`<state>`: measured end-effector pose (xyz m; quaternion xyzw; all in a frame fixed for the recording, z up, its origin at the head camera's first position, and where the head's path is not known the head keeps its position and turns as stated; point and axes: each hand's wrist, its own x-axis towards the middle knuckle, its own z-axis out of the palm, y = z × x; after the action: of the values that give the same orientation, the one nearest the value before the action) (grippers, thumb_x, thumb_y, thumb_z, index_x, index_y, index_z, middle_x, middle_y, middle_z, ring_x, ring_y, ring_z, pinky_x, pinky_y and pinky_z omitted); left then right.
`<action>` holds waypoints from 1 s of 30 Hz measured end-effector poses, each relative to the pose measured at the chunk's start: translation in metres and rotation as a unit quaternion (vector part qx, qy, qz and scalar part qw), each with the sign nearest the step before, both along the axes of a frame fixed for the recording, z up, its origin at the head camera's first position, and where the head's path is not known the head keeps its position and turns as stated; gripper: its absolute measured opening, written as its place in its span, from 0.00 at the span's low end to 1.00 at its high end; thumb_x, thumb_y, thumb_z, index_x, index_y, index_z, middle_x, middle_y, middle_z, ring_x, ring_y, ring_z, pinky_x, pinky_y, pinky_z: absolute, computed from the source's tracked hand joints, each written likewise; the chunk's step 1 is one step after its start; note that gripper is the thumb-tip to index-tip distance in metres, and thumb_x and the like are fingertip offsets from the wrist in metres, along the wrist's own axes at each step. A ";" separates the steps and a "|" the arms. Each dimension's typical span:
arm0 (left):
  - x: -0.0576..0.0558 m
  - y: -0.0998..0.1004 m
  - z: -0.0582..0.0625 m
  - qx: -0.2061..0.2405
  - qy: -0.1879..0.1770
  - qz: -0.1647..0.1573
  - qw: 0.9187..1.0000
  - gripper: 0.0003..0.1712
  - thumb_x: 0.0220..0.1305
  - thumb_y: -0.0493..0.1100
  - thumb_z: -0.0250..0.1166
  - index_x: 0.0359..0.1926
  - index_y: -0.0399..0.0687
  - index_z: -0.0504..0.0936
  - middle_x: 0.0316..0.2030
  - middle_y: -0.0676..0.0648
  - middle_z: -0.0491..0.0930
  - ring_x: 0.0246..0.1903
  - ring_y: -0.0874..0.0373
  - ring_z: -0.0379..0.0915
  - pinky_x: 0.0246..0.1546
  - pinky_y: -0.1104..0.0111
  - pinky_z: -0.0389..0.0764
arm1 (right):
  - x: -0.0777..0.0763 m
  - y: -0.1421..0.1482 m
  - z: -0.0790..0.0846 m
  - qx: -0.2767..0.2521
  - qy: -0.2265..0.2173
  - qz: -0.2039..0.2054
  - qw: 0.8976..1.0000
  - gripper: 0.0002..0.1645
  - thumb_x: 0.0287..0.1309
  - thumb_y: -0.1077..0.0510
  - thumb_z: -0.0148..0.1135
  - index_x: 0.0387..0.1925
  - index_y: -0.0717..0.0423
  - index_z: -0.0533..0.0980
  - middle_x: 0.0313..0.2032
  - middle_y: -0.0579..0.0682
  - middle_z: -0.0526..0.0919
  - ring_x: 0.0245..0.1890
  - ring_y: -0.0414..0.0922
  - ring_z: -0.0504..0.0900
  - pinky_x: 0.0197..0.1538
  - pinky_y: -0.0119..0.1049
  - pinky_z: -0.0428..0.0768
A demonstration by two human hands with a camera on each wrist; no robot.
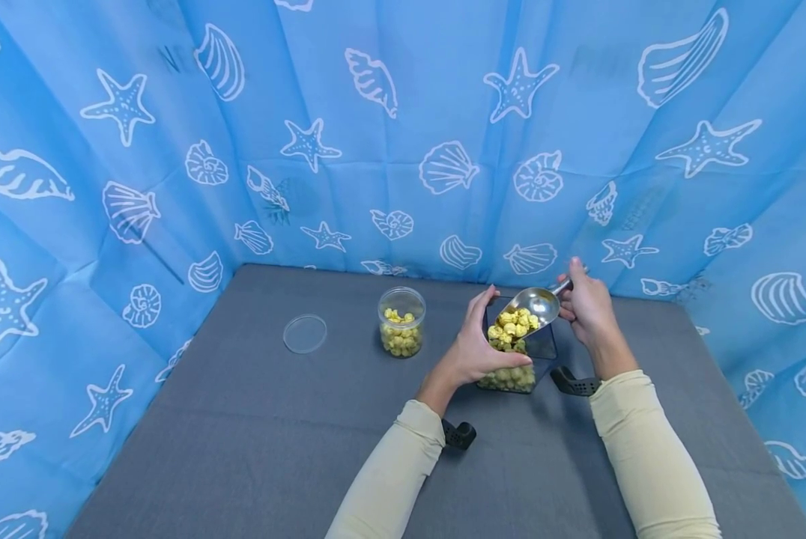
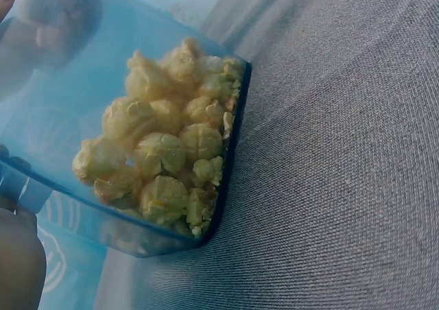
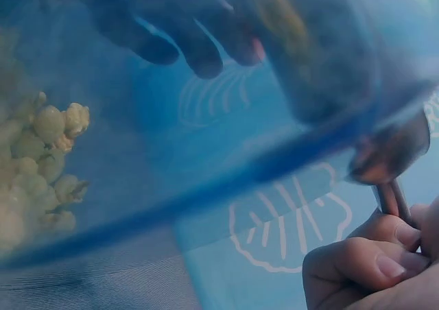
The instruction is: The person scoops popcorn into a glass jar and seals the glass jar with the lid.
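Note:
My left hand [image 1: 472, 350] grips a clear square container [image 1: 544, 343] near its rim, thumb along the front and fingers round the far side. Yellow popcorn [image 2: 161, 145] lies in the container's lower part in the left wrist view. My right hand [image 1: 588, 308] holds a metal scoop [image 1: 541, 302] by its handle. The scoop slants down to the left over the container's mouth, with popcorn pieces [image 1: 517, 322] in its bowl. Through the blurred container wall [image 3: 206, 193], the right wrist view shows left-hand fingertips [image 3: 206, 62].
Left of the container stands a round clear jar [image 1: 401, 329], uncapped and partly filled with popcorn. A clear round lid [image 1: 305, 334] lies flat further left on the grey cloth-covered table [image 1: 255, 434]. A blue curtain [image 1: 403, 135] with shell prints rises behind the table.

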<state>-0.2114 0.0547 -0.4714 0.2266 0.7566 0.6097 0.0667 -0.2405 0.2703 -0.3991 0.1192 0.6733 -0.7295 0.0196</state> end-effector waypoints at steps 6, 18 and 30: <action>-0.002 -0.001 -0.002 0.001 -0.002 -0.004 1.000 0.70 0.51 0.49 0.82 0.79 0.81 0.39 0.79 0.58 0.48 0.79 0.58 0.48 0.75 0.46 0.60 | 0.001 0.002 -0.002 -0.032 -0.008 -0.009 0.999 0.30 0.75 0.32 0.38 0.45 0.55 0.67 0.17 0.39 0.63 0.10 0.32 0.56 0.17 0.27 0.63; -0.002 -0.002 0.000 0.007 -0.001 -0.014 1.000 0.69 0.53 0.50 0.81 0.79 0.80 0.38 0.79 0.58 0.47 0.79 0.50 0.48 0.75 0.44 0.60 | 0.004 0.004 0.002 -0.053 -0.009 -0.037 0.998 0.30 0.75 0.32 0.36 0.45 0.54 0.66 0.19 0.38 0.63 0.11 0.32 0.57 0.18 0.27 0.63; -0.001 -0.002 0.000 0.006 -0.009 -0.011 1.000 0.70 0.52 0.49 0.81 0.79 0.80 0.39 0.79 0.58 0.47 0.80 0.51 0.48 0.76 0.46 0.59 | 0.005 0.003 0.000 -0.085 -0.022 -0.022 0.996 0.29 0.74 0.31 0.37 0.44 0.52 0.67 0.17 0.37 0.63 0.11 0.33 0.57 0.18 0.29 0.62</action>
<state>-0.2125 0.0532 -0.4711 0.2297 0.7497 0.6158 0.0781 -0.2353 0.2730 -0.3992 0.1480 0.6051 -0.7817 0.0281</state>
